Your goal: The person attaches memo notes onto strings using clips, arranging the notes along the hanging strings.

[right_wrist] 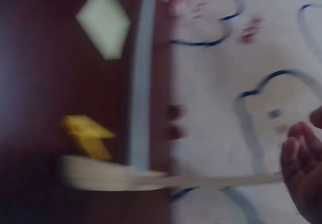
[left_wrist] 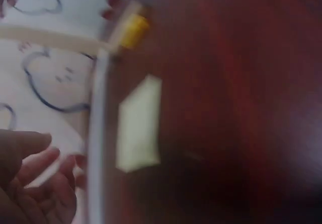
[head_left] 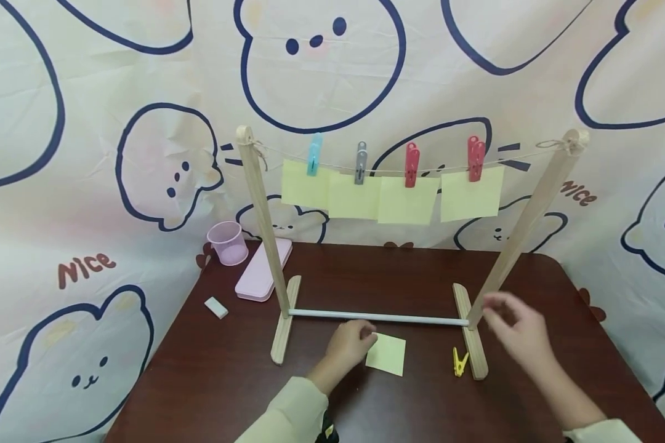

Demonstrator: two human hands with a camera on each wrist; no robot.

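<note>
A loose yellow sticky note (head_left: pixel 386 354) lies on the table, just right of my left hand (head_left: pixel 350 342). That hand hovers with loosely bent fingers and nothing in them, as the left wrist view also shows. My right hand (head_left: pixel 516 329) is beside the foot of the right wooden post (head_left: pixel 523 227), its fingers relaxed and holding nothing. A yellow clothespin (head_left: pixel 459 362) lies against the right foot (head_left: pixel 475 354) of the wooden stand. Several sticky notes (head_left: pixel 409 206) hang from the string, clipped by a blue clothespin (head_left: pixel 314 154), a grey clothespin (head_left: pixel 361 162) and two red clothespins (head_left: pixel 412 164).
The left post (head_left: pixel 264 221) and a white crossbar (head_left: pixel 377 317) complete the stand's frame. Behind it at left are a pink case (head_left: pixel 257 277) and a pink cup (head_left: pixel 228 243). A white eraser (head_left: pixel 216 307) lies nearby. A patterned cloth (head_left: pixel 161 258) hangs behind the table.
</note>
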